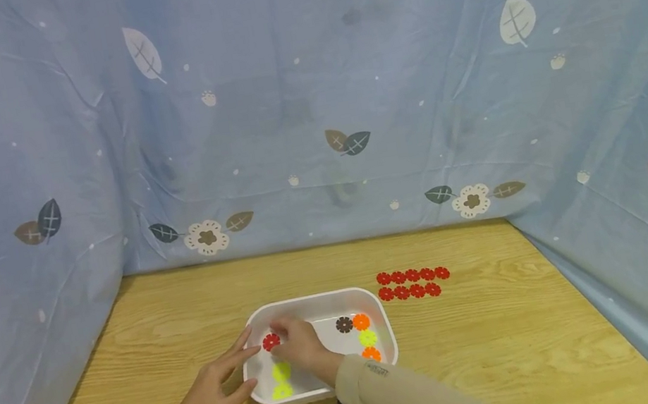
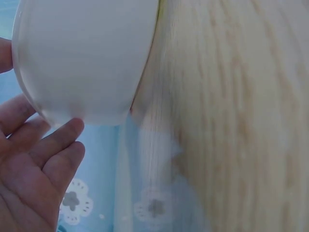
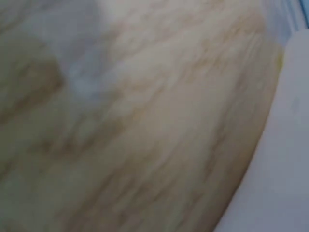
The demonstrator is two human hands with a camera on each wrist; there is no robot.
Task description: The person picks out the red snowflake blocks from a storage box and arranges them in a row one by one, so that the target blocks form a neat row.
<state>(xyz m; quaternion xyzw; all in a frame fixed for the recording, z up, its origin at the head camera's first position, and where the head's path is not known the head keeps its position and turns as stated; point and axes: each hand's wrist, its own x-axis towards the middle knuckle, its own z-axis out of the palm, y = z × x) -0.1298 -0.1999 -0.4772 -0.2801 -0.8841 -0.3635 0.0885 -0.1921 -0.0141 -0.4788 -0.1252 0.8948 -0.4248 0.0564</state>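
A white plastic tray (image 1: 327, 394) stands on the table with several flower-shaped discs inside. My left hand (image 1: 217, 391) is at its left end, fingers spread and mostly straight by the rim. In the left wrist view, that hand (image 2: 34, 159) has its fingertips along the white tray wall (image 2: 87, 63). Inside the tray, my right hand (image 1: 303, 345) reaches to the left, thumb and fingers at the right edge of a red flower disc (image 1: 270, 342). Whether they pinch it, I cannot tell. The right wrist view shows only the tray's wall (image 3: 275, 179) and wood.
Two yellow-green discs (image 1: 280, 372) lie at the tray's left. On its right are a dark brown disc (image 1: 344, 325), orange discs (image 1: 361, 322) and a yellow one (image 1: 368, 338). Two rows of red discs (image 1: 413, 275) lie on the wooden table (image 1: 515, 341). Blue patterned cloth (image 1: 284, 116) surrounds the table.
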